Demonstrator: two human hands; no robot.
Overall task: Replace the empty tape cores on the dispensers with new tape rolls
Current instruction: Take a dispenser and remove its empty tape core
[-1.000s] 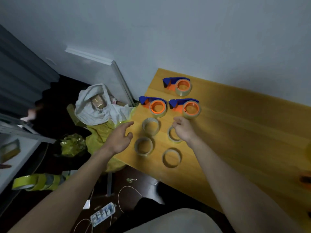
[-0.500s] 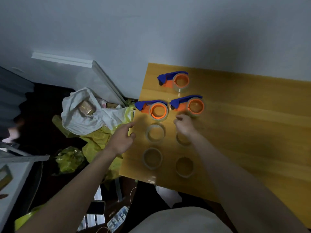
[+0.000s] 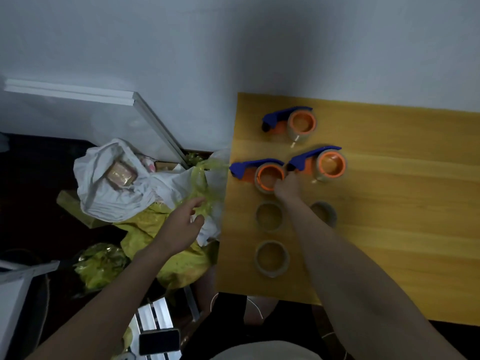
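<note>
The job looks barely begun — three dispensers stand on the yellow table (image 3: 402,229): the near-left dispenser (image 3: 259,172), the near-right dispenser (image 3: 322,165) and the far dispenser (image 3: 293,123), each with a ring on its orange hub, while three loose rolls (image 3: 271,258) lie untouched nearer the person. The right hand (image 3: 287,187) has its fingers at the rim of the near-left dispenser's hub, though whether they pinch it I cannot tell. The left hand (image 3: 181,224) hangs spread and empty beside the table, over the yellow bags (image 3: 179,263) — so every swap, I judge, is left to do.
</note>
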